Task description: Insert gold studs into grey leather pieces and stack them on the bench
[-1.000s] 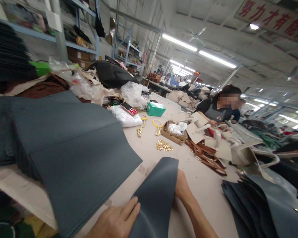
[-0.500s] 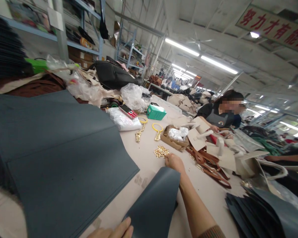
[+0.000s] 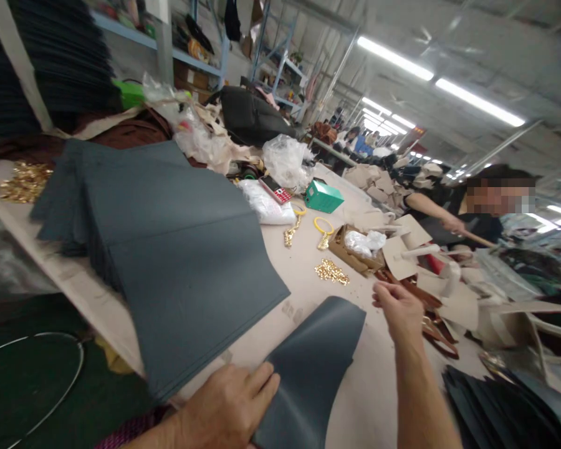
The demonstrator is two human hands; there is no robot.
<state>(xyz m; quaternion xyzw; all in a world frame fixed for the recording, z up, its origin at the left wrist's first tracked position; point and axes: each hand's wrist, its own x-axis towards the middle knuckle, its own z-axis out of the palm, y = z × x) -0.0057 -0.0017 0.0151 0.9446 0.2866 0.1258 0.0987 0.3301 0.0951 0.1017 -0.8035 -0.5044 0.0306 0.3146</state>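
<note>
My left hand (image 3: pixel 224 408) lies flat at the bottom, fingers stretched onto the near edge of a curved dark grey leather piece (image 3: pixel 315 362) on the beige table (image 3: pixel 303 293). My right hand (image 3: pixel 399 308) hovers above the table to the right of that piece, fingers curled together in a pinch; whatever is in them is too small to name. A small heap of gold metal fittings (image 3: pixel 331 271) lies just beyond it. A fanned stack of grey leather panels (image 3: pixel 177 249) covers the table's left side.
Beyond the fittings are a cardboard tray with plastic bags (image 3: pixel 355 246), yellow rings with gold chains (image 3: pixel 325 231), a green box (image 3: pixel 322 196) and brown straps (image 3: pixel 430 312). More grey pieces (image 3: pixel 495 405) lie at the lower right. A co-worker (image 3: pixel 467 215) works across the table. More gold fittings (image 3: pixel 23 181) are at the far left.
My right hand has drawn back from the gold fittings toward me and to the right. My left hand has slid further onto the grey piece. The view has swung left and down.
</note>
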